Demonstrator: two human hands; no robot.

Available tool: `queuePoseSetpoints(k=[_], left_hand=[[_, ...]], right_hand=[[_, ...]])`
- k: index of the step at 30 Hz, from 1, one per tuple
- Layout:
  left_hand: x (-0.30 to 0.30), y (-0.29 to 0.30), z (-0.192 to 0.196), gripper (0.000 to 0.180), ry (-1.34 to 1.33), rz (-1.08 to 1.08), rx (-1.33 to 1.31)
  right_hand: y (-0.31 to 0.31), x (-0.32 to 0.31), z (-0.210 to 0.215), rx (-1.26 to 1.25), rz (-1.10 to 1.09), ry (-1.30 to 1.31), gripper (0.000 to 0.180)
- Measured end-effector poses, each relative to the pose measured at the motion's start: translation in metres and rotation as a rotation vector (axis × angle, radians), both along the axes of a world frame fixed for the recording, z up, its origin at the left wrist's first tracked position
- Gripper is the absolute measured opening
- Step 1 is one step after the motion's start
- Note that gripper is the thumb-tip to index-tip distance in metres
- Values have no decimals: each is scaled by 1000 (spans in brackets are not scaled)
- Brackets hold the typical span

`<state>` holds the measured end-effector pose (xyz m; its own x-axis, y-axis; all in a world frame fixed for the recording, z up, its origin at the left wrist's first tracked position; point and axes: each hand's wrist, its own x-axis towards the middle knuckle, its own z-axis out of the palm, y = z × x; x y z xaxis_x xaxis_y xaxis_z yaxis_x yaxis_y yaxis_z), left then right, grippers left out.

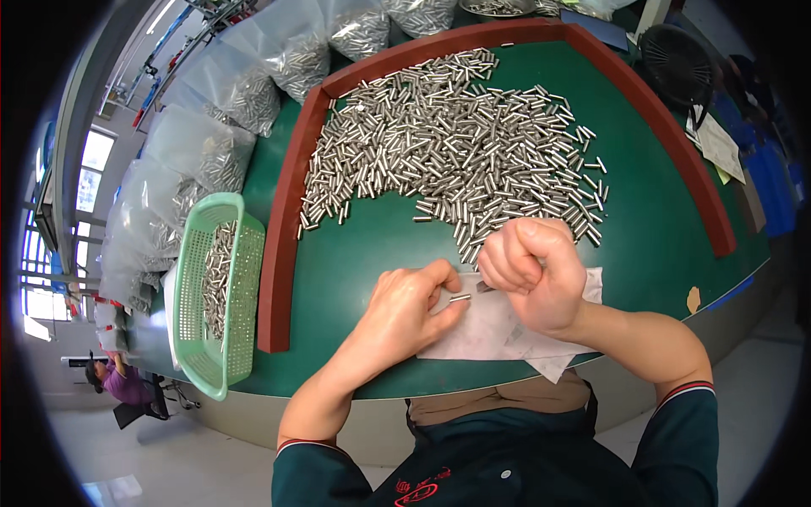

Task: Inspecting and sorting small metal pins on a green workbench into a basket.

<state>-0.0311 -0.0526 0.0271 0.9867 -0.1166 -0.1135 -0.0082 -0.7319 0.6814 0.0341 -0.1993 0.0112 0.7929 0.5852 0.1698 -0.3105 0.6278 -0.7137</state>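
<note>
Small shiny metal pins [473, 135] lie in a broad heap on the green tabletop ahead of my hands. A whitish cloth or paper sheet [498, 325] is spread at the near edge. My left hand [401, 313] is over the sheet's left side, thumb and fingers curved with a gap between them. One metal pin [459, 297] shows at that gap, seemingly on the sheet. My right hand [536, 275] is curled into a fist above the sheet's right part. What it encloses is hidden. Beside its fingers a small dark grey piece [484, 287] is partly visible.
A red-brown raised border [291, 220] frames the heap on the left, far and right sides. Left of it stands a green perforated basket [249, 296] holding pins. Clear plastic bags of pins [224, 156] line the far left. A black fan [676, 63] is far right.
</note>
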Motion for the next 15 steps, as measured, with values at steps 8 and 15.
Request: queuePoseSetpoints(k=[8,15], left_hand=[[-2,-1,2,9,30,22,11],[-2,0,0,9,20,27,8]], right_hand=[[5,-5,-6,-33,35,13,39],[6,-6,-5,-29,37,33,38]])
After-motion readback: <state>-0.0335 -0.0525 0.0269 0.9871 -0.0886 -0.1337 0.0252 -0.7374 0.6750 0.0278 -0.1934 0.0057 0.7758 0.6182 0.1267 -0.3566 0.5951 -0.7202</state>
